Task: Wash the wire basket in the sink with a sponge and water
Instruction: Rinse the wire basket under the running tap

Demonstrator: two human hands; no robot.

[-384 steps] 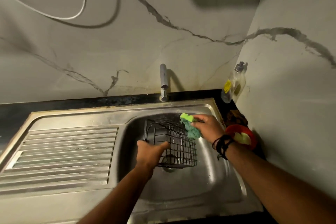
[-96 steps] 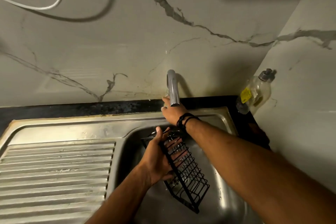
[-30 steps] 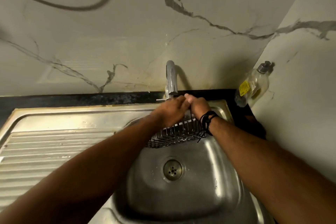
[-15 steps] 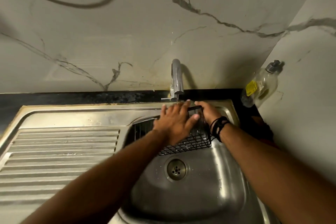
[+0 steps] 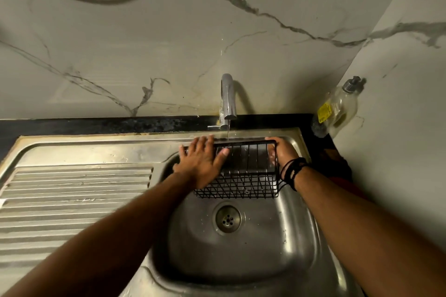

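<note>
The black wire basket (image 5: 248, 176) is held up over the back of the steel sink bowl (image 5: 241, 255), just under the tap (image 5: 228, 101). A thin stream of water runs from the spout onto the basket's far rim. My left hand (image 5: 201, 164) lies over the basket's left part, fingers spread and straight, thumb pointing right along the wires. My right hand (image 5: 281, 152) grips the basket's right end, with black cords round the wrist. No sponge is in view.
A ribbed steel draining board (image 5: 72, 200) lies left of the bowl. The drain (image 5: 228, 218) sits in the bowl's middle. A clear soap bottle (image 5: 337, 109) with a yellow label stands in the back right corner against the marble wall. Something red (image 5: 342, 179) shows beside my right forearm.
Since half a second ago the basket has shifted slightly to the right under the running tap. My left hand has slid left across it, and my right hand keeps hold of the right end.
</note>
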